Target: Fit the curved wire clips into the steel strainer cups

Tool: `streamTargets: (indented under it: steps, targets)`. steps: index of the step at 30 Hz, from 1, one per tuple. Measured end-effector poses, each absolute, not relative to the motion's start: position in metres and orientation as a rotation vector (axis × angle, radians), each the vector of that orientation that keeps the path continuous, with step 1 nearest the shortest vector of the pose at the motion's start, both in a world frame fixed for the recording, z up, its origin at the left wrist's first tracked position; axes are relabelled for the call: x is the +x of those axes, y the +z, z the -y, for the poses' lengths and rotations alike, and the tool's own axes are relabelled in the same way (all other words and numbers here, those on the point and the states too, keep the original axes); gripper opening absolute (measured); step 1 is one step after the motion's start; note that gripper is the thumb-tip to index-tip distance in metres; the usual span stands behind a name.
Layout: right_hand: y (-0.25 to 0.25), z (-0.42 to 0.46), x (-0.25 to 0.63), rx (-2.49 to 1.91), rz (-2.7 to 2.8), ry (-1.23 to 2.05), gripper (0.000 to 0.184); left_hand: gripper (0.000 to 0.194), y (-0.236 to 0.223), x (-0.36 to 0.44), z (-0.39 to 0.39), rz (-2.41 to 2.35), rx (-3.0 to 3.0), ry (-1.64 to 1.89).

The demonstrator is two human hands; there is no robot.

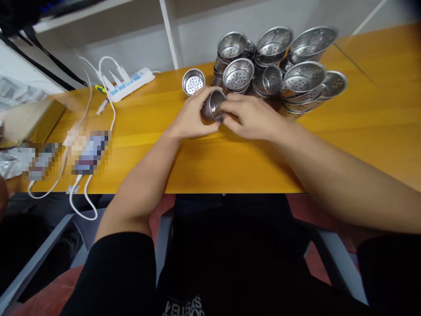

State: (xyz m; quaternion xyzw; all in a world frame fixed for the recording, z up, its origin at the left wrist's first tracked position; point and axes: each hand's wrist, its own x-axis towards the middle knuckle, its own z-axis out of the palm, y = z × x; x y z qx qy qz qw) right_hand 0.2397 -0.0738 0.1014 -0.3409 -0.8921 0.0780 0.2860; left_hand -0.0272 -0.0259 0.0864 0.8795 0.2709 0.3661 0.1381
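Note:
A small perforated metal cup [210, 106], tilted above the table, is gripped by my left hand [190, 116], its fingers wrapped round the side. My right hand [248, 115] is at the cup's mouth, thumb and fingers bent together over the rim; what the fingertips grip is hard to make out. Just behind my left hand another perforated cup [194, 82] stands upright by itself. Close behind my right hand are several stacks of like cups, among them a front stack [238, 75] and a right-hand stack [304, 83].
A white power strip [131, 84] with plugged-in cables lies at the back left, a small syringe [102, 106] beside it. A blurred-out phone [90, 153] with a white cable and a cardboard box [31, 120] are further left. A shelf wall [197, 39] borders the table's back.

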Motion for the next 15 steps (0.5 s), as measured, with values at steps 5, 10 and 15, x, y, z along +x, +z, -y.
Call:
streamTargets:
  steps: [5,10,15]
  targets:
    - [0.089,0.073,0.25,-0.89,2.345,0.256,0.033,0.092,0.082,-0.028,0.021,-0.781,2.573,0.954]
    - [0.087,0.073,0.258,-0.902,2.268,0.309,0.053,0.093,0.081,-0.033,0.016,-0.782,2.598,0.912]
    - [0.084,0.072,0.257,-0.931,2.259,0.335,0.061,0.088,0.083,-0.034,0.016,-0.78,2.604,0.866]
